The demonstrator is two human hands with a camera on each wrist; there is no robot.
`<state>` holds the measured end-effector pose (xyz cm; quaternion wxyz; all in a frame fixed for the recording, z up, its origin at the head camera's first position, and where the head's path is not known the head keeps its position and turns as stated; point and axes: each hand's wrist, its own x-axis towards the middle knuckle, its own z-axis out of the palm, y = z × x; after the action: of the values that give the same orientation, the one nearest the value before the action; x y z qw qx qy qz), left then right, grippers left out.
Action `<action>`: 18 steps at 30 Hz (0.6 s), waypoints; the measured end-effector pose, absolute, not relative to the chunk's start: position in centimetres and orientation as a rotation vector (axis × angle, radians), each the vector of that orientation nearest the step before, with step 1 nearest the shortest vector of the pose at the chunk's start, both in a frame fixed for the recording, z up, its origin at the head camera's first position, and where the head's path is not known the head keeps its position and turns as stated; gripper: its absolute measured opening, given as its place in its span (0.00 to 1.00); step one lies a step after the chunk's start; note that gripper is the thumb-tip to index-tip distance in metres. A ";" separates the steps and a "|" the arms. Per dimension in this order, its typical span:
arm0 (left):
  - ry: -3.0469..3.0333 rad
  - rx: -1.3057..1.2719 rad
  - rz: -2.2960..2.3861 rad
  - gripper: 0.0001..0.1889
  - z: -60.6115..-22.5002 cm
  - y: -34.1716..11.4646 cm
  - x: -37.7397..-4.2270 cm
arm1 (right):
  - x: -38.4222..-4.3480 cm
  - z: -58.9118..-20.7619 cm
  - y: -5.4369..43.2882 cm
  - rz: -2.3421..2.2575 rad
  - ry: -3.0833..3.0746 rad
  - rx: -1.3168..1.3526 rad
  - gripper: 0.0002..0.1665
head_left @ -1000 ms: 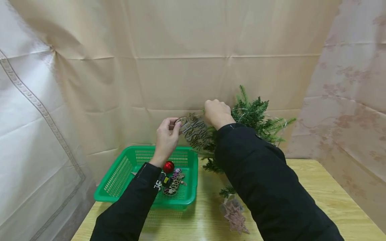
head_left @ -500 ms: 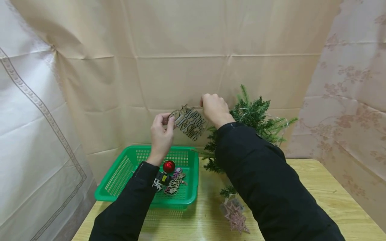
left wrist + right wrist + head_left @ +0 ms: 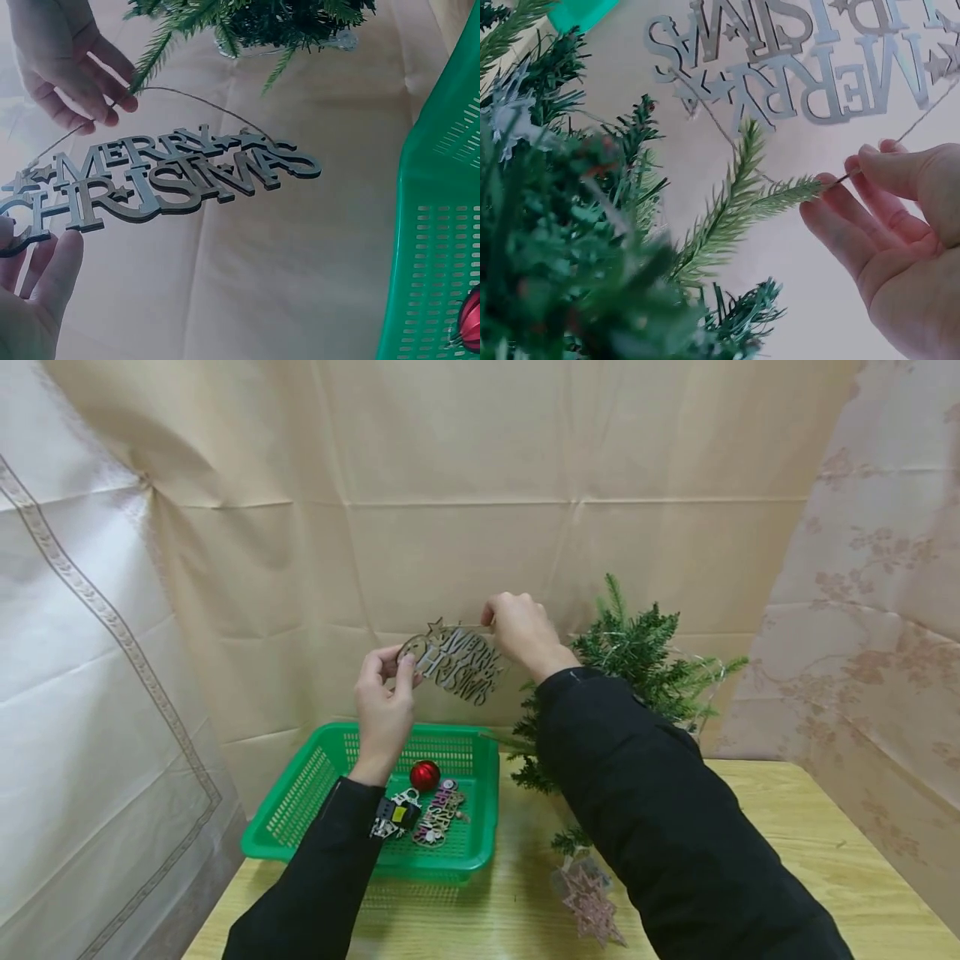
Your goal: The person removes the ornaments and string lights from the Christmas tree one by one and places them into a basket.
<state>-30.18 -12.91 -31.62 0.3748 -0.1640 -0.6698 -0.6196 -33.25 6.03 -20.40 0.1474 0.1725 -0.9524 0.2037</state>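
Observation:
A cut-out "MERRY CHRISTMAS" sign hangs in the air left of the small Christmas tree. My left hand pinches the sign's left end, thumb in front. My right hand pinches the sign's thin hanging string above the letters. In the right wrist view, a green branch reaches to the right fingertips, its tip beside the string; whether the string passes over it I cannot tell. The right sleeve hides part of the tree in the head view.
Below my left hand, a green basket holds a red bauble, a colourful lettered ornament and other decorations. Pink glittery stars hang low on the tree, over the wooden table. Curtain-like cloth closes off the back.
Both hands have moved left with the sign, away from the tree. The sign has come out from against the branches, and its lettering faces the head camera more fully.

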 end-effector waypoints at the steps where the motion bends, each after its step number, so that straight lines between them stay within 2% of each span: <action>1: -1.721 -0.396 -1.601 0.12 -31.7 -13.1 -29.9 | -33.2 -20.4 5.9 0.585 -2.739 0.513 0.11; 12: -1.522 -0.283 -1.748 0.15 -33.3 -15.7 -27.3 | -32.8 -21.0 4.6 0.510 -2.727 0.661 0.17; 18: -1.427 -0.249 -1.797 0.17 -33.7 -16.2 -25.8 | -31.9 -21.0 3.6 0.525 -2.744 0.712 0.16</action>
<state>-25.75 -16.23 -33.68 0.4048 -0.0988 -0.5652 -0.7120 -31.86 3.62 -21.03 0.1288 0.2451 -0.9438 0.1805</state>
